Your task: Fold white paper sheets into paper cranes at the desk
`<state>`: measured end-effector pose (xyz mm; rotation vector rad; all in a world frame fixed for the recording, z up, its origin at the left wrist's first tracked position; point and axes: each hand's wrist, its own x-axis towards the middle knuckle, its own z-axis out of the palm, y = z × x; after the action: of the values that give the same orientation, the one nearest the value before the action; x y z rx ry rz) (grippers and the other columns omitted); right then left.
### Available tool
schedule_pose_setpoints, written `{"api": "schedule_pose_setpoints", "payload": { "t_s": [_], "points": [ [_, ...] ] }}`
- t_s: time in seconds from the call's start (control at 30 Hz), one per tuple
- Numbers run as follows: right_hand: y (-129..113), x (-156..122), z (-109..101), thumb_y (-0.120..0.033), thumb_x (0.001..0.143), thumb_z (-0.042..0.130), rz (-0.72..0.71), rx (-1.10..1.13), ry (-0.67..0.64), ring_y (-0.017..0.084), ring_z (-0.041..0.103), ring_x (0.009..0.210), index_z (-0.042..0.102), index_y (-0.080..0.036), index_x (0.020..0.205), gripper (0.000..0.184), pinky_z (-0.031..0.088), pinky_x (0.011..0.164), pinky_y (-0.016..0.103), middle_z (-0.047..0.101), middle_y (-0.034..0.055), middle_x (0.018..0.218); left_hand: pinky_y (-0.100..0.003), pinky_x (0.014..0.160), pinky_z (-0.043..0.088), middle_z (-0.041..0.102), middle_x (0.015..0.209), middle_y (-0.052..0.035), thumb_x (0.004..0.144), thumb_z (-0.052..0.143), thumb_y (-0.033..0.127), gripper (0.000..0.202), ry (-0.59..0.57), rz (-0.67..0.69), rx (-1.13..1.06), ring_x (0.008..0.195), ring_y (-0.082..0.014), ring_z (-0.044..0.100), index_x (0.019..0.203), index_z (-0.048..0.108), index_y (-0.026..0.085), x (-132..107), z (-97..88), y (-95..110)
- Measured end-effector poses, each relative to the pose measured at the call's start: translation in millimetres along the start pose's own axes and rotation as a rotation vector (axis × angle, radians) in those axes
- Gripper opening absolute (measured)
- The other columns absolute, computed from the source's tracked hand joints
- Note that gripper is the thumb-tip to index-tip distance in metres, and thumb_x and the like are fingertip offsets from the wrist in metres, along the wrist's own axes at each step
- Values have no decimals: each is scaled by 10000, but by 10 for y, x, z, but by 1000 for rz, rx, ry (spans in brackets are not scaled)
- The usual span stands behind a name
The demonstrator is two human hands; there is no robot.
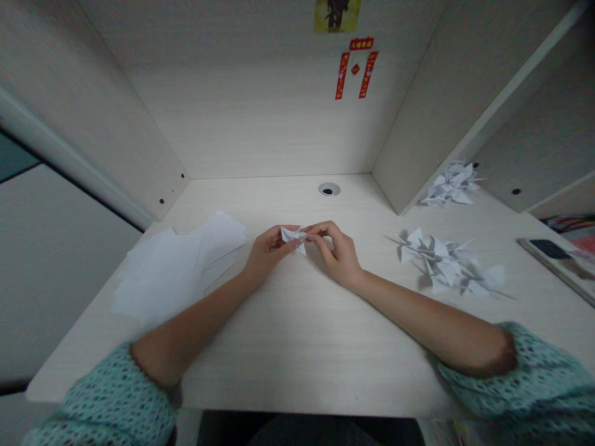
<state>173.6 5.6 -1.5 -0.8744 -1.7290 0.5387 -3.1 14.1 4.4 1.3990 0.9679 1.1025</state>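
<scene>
A small folded piece of white paper (294,236), with pointed ends, is held between my two hands above the middle of the desk. My left hand (269,248) pinches it from the left, thumb in front and fingers behind. My right hand (338,253) grips its right end between thumb and fingertips, and that end is partly covered. To the right lies a loose heap of folded white paper cranes (446,260). Flat sheets of white paper (167,272) are spread in overlapping layers beside my left forearm.
A second heap of folded paper (450,184) sits by the right divider panel (418,136). At the far right a phone (551,249) rests on a flat object. A round cable hole (329,189) is near the back wall, which carries red paper stickers (342,75).
</scene>
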Motion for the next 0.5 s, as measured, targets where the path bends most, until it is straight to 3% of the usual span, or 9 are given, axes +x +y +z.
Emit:
{"api": "schedule_pose_setpoints", "payload": {
  "t_s": [0.1,0.27,0.5],
  "points": [
    [-9,-18,2,-213,912,501,-17,-9,26,152,651,838,588,-238,974,110,510,773,297,688,20,910,-269,719,467,704,911,-53,706,732,386,424,-3,5,-2,756,-140,616,1048,658,147,0,-6,-13],
    [-17,-15,-2,-229,839,622,-63,-24,46,175,656,950,609,-250,1088,250,515,848,321,701,34,1049,-270,742,471,709,932,-54,721,724,377,400,-1,40,9,809,-156,632,1046,650,155,-3,-5,-31],
    [23,33,-23,-203,811,634,-98,-116,42,192,624,852,710,-269,999,212,496,799,372,706,32,888,-245,650,460,690,835,-36,735,707,388,353,-44,29,196,716,-139,617,991,642,155,-51,25,44]
  ]
}}
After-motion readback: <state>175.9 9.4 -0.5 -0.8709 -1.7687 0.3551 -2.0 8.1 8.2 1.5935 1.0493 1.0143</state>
